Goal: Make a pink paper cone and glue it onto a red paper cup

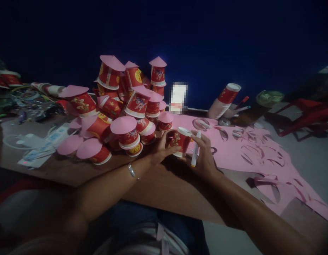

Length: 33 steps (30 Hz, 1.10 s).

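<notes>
My left hand (164,148) is closed around the side of a red paper cup (177,141) with a white rim and a gold print. Between the fingers of my right hand (205,152) sits a white marker (196,150) with a yellow end pointing down; that hand's fingertips also reach the cup's upper right edge. The cup is held above the brown table (164,187). Just left of it stand several red cups with pink paper cone tops, among them one stacked cup (125,134) near my left hand.
Pink paper sheets (233,156) with cut-out holes spread over the right side. Behind them leans a stack of cups (227,95). A power strip (44,145) and tangled cables (33,102) lie at the left. A red stool (302,113) stands beyond the table at the right.
</notes>
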Each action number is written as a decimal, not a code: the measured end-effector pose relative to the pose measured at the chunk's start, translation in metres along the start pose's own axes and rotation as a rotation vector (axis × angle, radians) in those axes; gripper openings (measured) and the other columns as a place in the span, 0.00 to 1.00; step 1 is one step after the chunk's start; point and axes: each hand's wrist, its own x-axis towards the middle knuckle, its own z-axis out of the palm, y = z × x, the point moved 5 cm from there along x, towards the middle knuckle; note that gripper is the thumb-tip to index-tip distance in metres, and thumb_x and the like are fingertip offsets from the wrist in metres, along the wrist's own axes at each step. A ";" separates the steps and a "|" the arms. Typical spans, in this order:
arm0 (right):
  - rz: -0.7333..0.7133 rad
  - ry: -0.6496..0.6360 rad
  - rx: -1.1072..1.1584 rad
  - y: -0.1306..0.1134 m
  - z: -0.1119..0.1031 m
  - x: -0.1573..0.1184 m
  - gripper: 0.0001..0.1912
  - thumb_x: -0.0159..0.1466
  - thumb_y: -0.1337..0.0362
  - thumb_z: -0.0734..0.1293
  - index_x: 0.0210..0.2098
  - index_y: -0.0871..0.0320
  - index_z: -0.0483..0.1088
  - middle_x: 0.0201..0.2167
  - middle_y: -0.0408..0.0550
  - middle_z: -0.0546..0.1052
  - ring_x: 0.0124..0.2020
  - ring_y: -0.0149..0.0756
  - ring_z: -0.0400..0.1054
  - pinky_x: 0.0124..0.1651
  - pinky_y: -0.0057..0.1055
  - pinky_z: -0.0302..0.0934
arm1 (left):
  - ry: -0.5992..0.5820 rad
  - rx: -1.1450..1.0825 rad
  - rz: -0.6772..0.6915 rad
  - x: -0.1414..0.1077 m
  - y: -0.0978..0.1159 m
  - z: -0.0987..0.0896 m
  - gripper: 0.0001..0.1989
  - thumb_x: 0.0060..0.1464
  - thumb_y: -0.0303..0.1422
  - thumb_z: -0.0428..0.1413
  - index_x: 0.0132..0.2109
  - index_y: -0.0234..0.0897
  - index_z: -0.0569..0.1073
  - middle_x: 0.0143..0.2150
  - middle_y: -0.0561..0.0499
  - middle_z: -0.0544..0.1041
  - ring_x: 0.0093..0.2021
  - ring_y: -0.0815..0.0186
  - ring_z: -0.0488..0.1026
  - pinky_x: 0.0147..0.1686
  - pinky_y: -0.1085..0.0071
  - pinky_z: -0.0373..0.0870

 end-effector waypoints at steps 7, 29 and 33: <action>-0.014 -0.014 0.023 0.001 0.002 -0.002 0.46 0.64 0.58 0.77 0.74 0.49 0.51 0.67 0.64 0.65 0.67 0.60 0.64 0.64 0.64 0.67 | -0.011 0.005 -0.025 -0.002 0.000 0.001 0.34 0.50 0.39 0.72 0.61 0.43 0.68 0.61 0.44 0.75 0.64 0.49 0.71 0.66 0.48 0.66; 0.015 -0.056 0.130 0.004 0.003 -0.002 0.49 0.65 0.53 0.77 0.76 0.46 0.48 0.71 0.61 0.64 0.72 0.61 0.60 0.68 0.64 0.64 | -0.004 -0.050 -0.092 -0.004 -0.006 -0.001 0.37 0.50 0.38 0.73 0.63 0.41 0.66 0.62 0.42 0.75 0.64 0.47 0.73 0.65 0.45 0.69; 0.093 -0.073 0.194 0.009 0.003 -0.002 0.50 0.64 0.51 0.78 0.75 0.45 0.48 0.73 0.62 0.61 0.75 0.62 0.56 0.70 0.65 0.62 | -0.056 -0.179 -0.070 -0.003 -0.006 0.000 0.33 0.53 0.38 0.70 0.62 0.41 0.69 0.61 0.43 0.77 0.63 0.47 0.73 0.64 0.48 0.69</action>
